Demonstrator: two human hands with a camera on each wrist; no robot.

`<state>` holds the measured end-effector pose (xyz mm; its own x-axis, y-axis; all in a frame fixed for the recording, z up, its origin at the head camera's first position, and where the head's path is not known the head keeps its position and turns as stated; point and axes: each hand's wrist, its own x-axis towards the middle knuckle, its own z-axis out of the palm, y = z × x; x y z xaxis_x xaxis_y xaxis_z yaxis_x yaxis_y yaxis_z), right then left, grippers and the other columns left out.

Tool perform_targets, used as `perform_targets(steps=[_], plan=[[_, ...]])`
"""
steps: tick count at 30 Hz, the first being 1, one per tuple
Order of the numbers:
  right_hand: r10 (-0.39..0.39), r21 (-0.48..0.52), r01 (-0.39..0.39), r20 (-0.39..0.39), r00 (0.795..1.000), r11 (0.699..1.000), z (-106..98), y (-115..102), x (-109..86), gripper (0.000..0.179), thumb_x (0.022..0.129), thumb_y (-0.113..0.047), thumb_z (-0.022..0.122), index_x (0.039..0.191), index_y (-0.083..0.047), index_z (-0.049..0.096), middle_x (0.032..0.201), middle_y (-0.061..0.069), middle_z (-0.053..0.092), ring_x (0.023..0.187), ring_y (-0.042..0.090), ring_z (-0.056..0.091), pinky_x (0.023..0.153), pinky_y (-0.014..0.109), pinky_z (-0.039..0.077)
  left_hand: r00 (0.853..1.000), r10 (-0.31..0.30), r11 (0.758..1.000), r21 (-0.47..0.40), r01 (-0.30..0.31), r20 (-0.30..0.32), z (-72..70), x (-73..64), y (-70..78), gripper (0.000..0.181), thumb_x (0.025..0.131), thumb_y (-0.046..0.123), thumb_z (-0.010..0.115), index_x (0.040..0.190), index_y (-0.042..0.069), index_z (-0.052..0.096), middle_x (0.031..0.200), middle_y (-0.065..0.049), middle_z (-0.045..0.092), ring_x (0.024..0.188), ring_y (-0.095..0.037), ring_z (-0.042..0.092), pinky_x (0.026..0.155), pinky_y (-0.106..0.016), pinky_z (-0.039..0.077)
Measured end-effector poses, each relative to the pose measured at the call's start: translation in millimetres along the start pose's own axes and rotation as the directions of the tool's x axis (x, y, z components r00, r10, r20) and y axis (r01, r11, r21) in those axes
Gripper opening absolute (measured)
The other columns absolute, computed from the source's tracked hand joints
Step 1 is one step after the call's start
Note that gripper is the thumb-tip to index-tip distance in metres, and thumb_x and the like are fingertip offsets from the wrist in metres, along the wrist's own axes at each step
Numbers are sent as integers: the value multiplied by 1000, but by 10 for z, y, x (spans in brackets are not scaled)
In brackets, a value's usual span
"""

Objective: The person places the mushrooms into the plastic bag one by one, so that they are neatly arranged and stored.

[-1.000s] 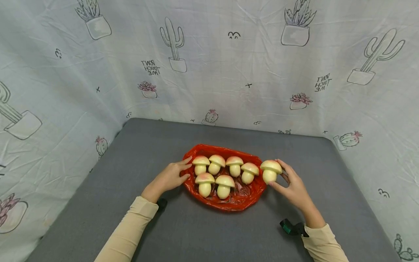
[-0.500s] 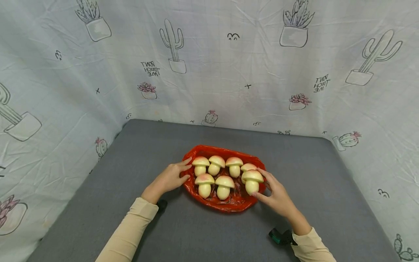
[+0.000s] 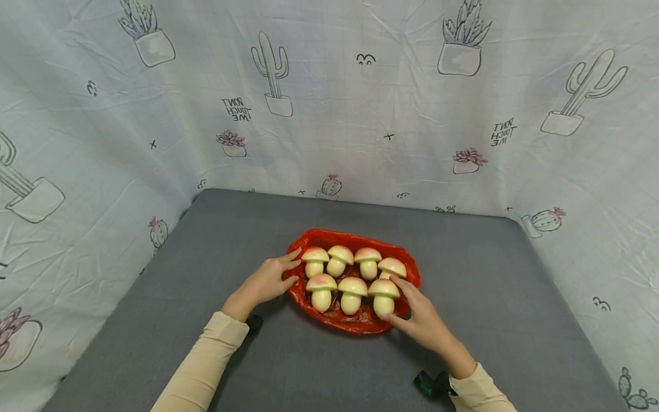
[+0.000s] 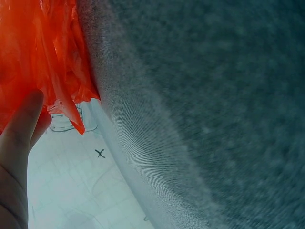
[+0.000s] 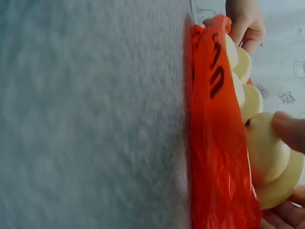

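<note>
A red plastic bag [image 3: 407, 252], its mouth spread wide, lies on the table with several cream toy mushrooms [image 3: 351, 294] standing inside in two rows. Pinkish tints mark some caps. My right hand [image 3: 419, 317] holds the front-right mushroom [image 3: 384, 296] between thumb and fingers, inside the bag's right end. Seen from the right wrist, the thumb presses on that mushroom's stem [image 5: 267, 143] and fingers lie by its cap. My left hand [image 3: 268, 280] rests its extended fingers on the bag's left rim; the left wrist view shows a straight finger [image 4: 24, 119] against the red plastic [image 4: 52, 57].
The grey table [image 3: 247, 223] surrounds the bag on all sides. Behind and beside it hangs a pale curtain [image 3: 329, 114] printed with cacti. A dark wrist device [image 3: 432, 384] sits by the right sleeve.
My right hand has carried its mushroom leftward and toward me, from beyond the bag's right rim into the front row's right end. My left hand has stayed at the left rim.
</note>
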<state>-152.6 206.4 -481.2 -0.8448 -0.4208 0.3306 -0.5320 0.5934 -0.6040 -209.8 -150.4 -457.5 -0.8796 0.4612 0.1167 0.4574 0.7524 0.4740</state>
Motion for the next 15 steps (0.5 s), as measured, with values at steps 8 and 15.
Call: perform_targets(steps=[8, 15], plan=[[25, -35, -25, 6, 1000, 999, 34, -12, -8, 79, 78, -24, 79, 142, 0, 40, 138, 18, 48, 123, 34, 49, 92, 52, 45, 1000, 1, 1000, -18, -1, 5, -14, -8, 23, 46, 88, 12, 65, 130, -3, 55, 145, -18, 43, 49, -5, 24, 65, -29, 41], [42, -77, -38, 47, 998, 996, 61, 6, -7, 77, 77, -19, 79, 139, 3, 40, 138, 20, 48, 124, 35, 48, 94, 51, 43, 1000, 3, 1000, -12, -3, 2, -14, 5, 20, 46, 88, 12, 65, 131, -2, 55, 145, -17, 43, 52, -6, 27, 68, -29, 41]])
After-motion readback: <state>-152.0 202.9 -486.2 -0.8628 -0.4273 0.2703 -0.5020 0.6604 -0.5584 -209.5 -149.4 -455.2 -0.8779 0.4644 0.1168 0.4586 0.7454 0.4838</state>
